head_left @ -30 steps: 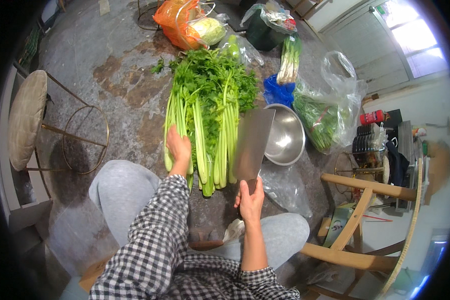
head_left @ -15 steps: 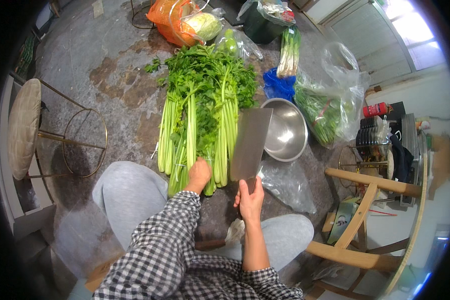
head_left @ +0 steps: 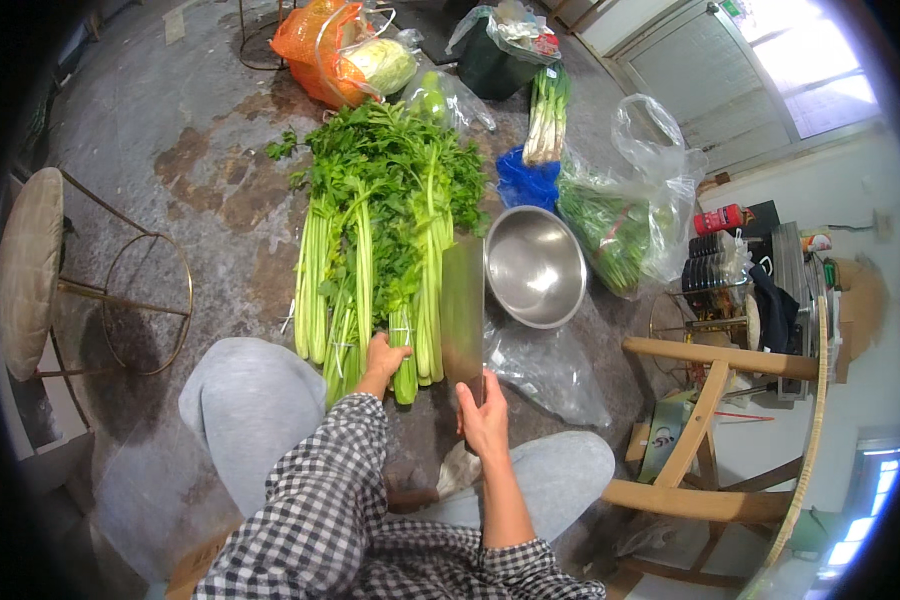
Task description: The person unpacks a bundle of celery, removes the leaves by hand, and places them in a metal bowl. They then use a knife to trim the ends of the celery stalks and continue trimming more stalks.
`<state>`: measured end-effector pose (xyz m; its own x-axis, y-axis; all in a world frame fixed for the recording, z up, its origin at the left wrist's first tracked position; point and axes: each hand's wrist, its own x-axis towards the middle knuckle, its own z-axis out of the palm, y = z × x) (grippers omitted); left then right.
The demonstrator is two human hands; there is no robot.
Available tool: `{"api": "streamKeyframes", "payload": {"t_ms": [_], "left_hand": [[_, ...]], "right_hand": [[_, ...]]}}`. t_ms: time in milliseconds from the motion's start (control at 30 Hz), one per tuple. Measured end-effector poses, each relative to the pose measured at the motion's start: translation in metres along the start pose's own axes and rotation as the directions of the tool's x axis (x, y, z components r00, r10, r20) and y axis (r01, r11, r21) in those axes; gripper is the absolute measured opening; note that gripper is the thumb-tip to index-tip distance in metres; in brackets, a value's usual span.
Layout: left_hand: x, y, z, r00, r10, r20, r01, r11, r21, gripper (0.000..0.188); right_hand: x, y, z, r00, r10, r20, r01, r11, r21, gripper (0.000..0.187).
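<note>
Bunches of leafy green celery with pale ribbed stalks are lying side by side on the stained grey concrete floor, in front of the seated person, their leaves pointing away and their cut bases toward the knees. The bare left hand is reaching in among the bases, its thumb stretching across a celery bunch tied with a white band; its fingers are disappearing between the stalks, so I cannot tell whether they are closing around it. The right hand is clasping a broad, rectangular steel cleaver low down by the handle, fingers wrapping and thumb lying along it, while the blade is standing up just beside the rightmost stalks.

Right of the blade, a round, shiny steel bowl is sitting on the floor, with a crumpled clear plastic bag lying just below it. Beyond the bowl, a crinkled blue plastic bag is lying near some white-and-green scallions, and a clear bag of thin green leaves is slumping to the right. Past the celery tops, an orange mesh sack is resting beside a pale round cabbage.
</note>
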<state>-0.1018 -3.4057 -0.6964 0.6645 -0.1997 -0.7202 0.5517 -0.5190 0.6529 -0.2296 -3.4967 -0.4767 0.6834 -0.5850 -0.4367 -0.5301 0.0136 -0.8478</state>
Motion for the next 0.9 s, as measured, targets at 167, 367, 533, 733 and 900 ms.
{"api": "streamKeyframes", "payload": {"t_ms": [167,367,533,733,900], "left_hand": [[-0.006,-0.014,-0.018,0.982,0.055,0.181,0.072,0.777,-0.625,0.024],[-0.012,-0.007,-0.021,0.982,0.03,0.189,0.129,0.624,-0.771,0.032],[-0.019,-0.004,-0.022,0.995,0.02,0.095,0.046,0.765,-0.642,0.065],[-0.036,0.01,-0.019,0.997,0.063,-0.045,-0.077,0.785,-0.615,0.054],[-0.042,0.016,-0.022,0.994,0.091,-0.057,-0.107,0.796,-0.596,0.044]], "right_hand": [[-0.007,0.0,0.006,0.997,0.026,0.074,-0.022,0.998,-0.062,0.032],[-0.01,0.003,0.023,0.989,0.034,0.147,-0.02,0.995,-0.097,0.036],[-0.014,0.012,0.028,0.988,0.044,0.15,-0.008,0.972,-0.236,0.037],[-0.008,0.024,0.04,0.982,-0.149,0.118,0.185,0.891,-0.415,0.038],[-0.003,0.026,0.049,0.982,-0.147,0.115,0.183,0.875,-0.449,0.039]]}}
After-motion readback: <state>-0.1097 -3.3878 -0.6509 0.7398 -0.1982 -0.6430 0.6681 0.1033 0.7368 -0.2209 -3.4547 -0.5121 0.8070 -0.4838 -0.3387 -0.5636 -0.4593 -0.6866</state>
